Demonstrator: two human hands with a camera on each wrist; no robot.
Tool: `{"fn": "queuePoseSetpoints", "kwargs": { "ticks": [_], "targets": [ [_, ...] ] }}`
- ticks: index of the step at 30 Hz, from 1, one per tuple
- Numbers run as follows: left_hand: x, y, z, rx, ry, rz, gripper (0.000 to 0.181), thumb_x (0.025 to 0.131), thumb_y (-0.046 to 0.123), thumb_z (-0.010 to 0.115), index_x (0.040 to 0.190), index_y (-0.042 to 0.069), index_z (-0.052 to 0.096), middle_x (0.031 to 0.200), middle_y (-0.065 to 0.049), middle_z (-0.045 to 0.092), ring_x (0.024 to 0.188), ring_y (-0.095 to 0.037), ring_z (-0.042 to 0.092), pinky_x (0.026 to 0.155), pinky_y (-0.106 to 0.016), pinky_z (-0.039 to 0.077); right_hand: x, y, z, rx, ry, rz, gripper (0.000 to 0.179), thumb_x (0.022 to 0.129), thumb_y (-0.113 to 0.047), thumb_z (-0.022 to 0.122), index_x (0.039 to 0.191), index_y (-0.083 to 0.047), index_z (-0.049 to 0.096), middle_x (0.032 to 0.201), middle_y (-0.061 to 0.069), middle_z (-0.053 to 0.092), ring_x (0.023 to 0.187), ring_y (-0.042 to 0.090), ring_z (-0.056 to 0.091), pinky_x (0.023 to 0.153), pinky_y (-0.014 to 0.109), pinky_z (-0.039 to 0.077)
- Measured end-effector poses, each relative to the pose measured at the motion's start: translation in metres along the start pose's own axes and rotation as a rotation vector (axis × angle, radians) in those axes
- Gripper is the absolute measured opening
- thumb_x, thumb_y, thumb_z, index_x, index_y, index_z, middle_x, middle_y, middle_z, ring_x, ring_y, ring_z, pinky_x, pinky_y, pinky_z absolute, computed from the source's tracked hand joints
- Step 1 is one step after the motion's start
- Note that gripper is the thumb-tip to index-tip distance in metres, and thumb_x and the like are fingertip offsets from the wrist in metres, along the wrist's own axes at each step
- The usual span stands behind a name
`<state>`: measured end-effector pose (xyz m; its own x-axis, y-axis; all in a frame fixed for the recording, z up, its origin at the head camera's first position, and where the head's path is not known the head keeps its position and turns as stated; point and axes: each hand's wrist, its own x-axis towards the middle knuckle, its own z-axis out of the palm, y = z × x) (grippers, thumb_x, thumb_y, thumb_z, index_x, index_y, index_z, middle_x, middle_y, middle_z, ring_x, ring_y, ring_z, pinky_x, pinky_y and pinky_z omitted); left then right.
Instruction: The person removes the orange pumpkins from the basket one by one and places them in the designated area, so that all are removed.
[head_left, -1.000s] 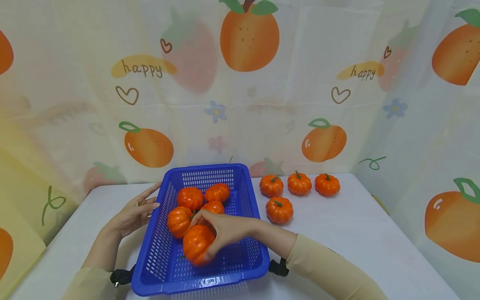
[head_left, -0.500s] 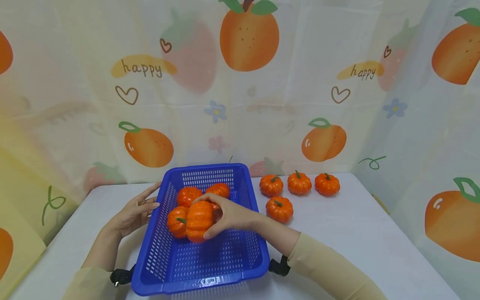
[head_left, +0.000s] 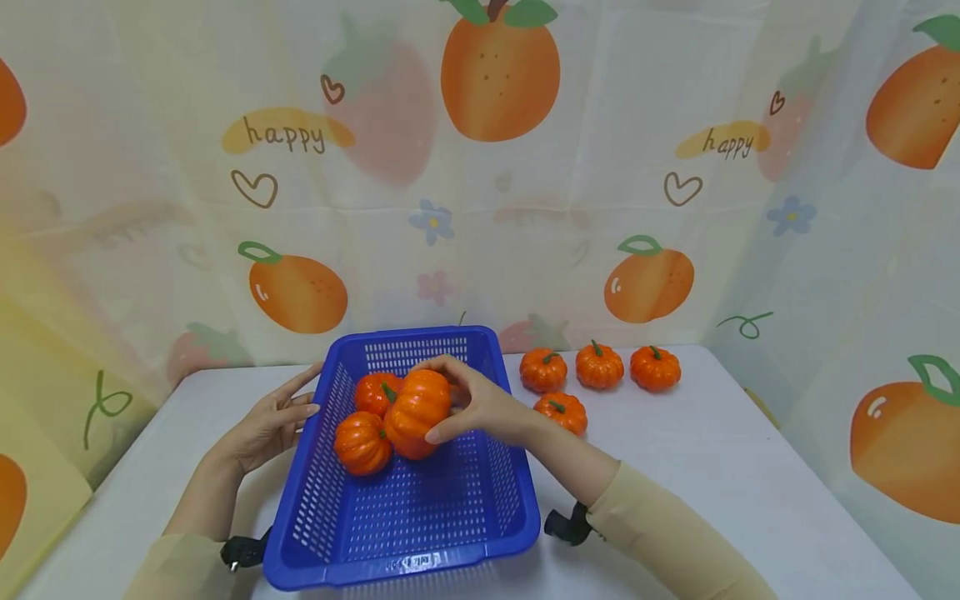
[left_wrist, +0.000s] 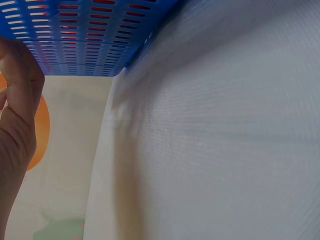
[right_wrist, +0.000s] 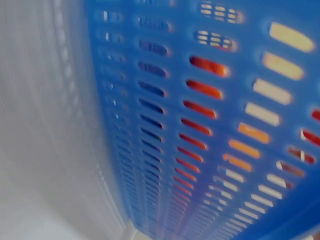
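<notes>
Inside the blue plastic basket (head_left: 408, 533), the right hand (head_left: 480, 408) grips a small orange pumpkin (head_left: 420, 417) with a green stem, fingers over its far side and thumb on the near side. The pumpkin is tilted and hides part of what lies behind it. To its left are an orange pumpkin (head_left: 362, 443) and a redder one (head_left: 372, 393). The left hand (head_left: 262, 429) touches the basket's left side with its fingers loosely extended. In the left wrist view, that hand (left_wrist: 17, 95) is by the perforated wall. The right wrist view shows the basket wall (right_wrist: 165, 125) with orange behind its slots.
Several more orange pumpkins stand on the white table right of the basket, three in a back row with one at the right end (head_left: 655, 369) and one nearer (head_left: 562, 414), partly covered by the right hand and forearm. A fruit-printed curtain (head_left: 510, 208) hangs behind the table.
Holding the pumpkin, the right hand has moved from the basket's front toward its back and slightly right, turning the pumpkin. The left hand and basket have stayed in place.
</notes>
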<state>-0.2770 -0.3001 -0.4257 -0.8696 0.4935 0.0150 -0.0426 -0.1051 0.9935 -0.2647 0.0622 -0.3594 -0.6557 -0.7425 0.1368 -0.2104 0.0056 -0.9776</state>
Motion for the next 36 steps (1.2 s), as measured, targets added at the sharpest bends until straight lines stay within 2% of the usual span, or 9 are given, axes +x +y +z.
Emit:
{"fn": "queuePoseSetpoints", "kwargs": {
  "ticks": [6, 11, 17, 23, 29, 32, 36],
  "targets": [
    [0.0, -0.001, -0.001, -0.003, -0.003, 0.001, 0.075, 0.102, 0.0, 0.039, 0.159, 0.014, -0.008, 0.122, 0.009, 0.069, 0.099, -0.011, 0.073, 0.086, -0.029, 0.061, -0.005, -0.005, -0.012, 0.03, 0.039, -0.019, 0.068, 0.079, -0.007, 0.069, 0.14, -0.014, 0.04, 0.144, 0.013, 0.048, 0.125, 0.016, 0.054, 0.107, 0.039, 0.051],
    [0.0, -0.001, -0.001, 0.019, 0.004, 0.0, 0.074, 0.103, 0.001, 0.04, 0.159, 0.016, -0.006, 0.122, 0.01, 0.068, 0.099, -0.01, 0.073, 0.086, -0.029, 0.061, -0.012, -0.009, -0.02, 0.107, 0.071, -0.006, 0.068, 0.082, -0.007, 0.067, 0.142, -0.02, 0.038, 0.147, 0.007, 0.044, 0.128, 0.018, 0.053, 0.105, 0.038, 0.053],
    [0.0, -0.001, -0.001, 0.018, -0.002, 0.004, 0.074, 0.102, 0.001, 0.04, 0.16, 0.016, -0.004, 0.122, 0.009, 0.068, 0.099, -0.011, 0.074, 0.086, -0.03, 0.061, -0.017, -0.007, -0.035, 0.292, 0.054, -0.119, 0.078, 0.083, -0.001, 0.065, 0.15, -0.02, 0.028, 0.148, 0.002, 0.037, 0.13, 0.023, 0.049, 0.094, 0.043, 0.059],
    [0.0, -0.002, -0.002, 0.019, -0.005, 0.002, 0.073, 0.103, 0.001, 0.039, 0.16, 0.017, -0.004, 0.122, 0.009, 0.068, 0.099, -0.011, 0.074, 0.086, -0.03, 0.061, -0.025, -0.002, -0.051, 0.301, 0.097, -0.154, 0.075, 0.078, 0.009, 0.063, 0.138, -0.029, 0.038, 0.145, -0.002, 0.04, 0.126, 0.018, 0.05, 0.099, 0.028, 0.055],
    [-0.001, -0.002, -0.002, 0.048, 0.023, -0.009, 0.073, 0.103, 0.003, 0.041, 0.16, 0.018, -0.002, 0.122, 0.011, 0.068, 0.099, -0.01, 0.073, 0.086, -0.03, 0.061, -0.035, 0.0, -0.067, 0.32, 0.14, -0.149, 0.078, 0.078, 0.02, 0.058, 0.132, -0.032, 0.037, 0.141, -0.002, 0.041, 0.119, 0.015, 0.054, 0.095, 0.025, 0.057],
    [-0.001, -0.002, -0.002, 0.067, 0.041, -0.017, 0.073, 0.103, 0.004, 0.042, 0.16, 0.019, -0.001, 0.122, 0.012, 0.068, 0.099, -0.009, 0.073, 0.086, -0.03, 0.061, -0.039, 0.0, -0.074, 0.356, 0.16, -0.135, 0.073, 0.081, 0.017, 0.056, 0.131, -0.033, 0.037, 0.139, -0.002, 0.042, 0.115, 0.014, 0.054, 0.091, 0.023, 0.057],
    [-0.001, -0.001, -0.001, 0.077, 0.054, -0.024, 0.074, 0.102, 0.005, 0.044, 0.16, 0.019, -0.001, 0.122, 0.013, 0.068, 0.099, -0.009, 0.073, 0.086, -0.03, 0.061, -0.043, 0.001, -0.082, 0.406, 0.172, -0.126, 0.063, 0.087, 0.009, 0.053, 0.131, -0.033, 0.037, 0.138, -0.001, 0.044, 0.116, 0.014, 0.056, 0.094, 0.027, 0.056]
  ]
}}
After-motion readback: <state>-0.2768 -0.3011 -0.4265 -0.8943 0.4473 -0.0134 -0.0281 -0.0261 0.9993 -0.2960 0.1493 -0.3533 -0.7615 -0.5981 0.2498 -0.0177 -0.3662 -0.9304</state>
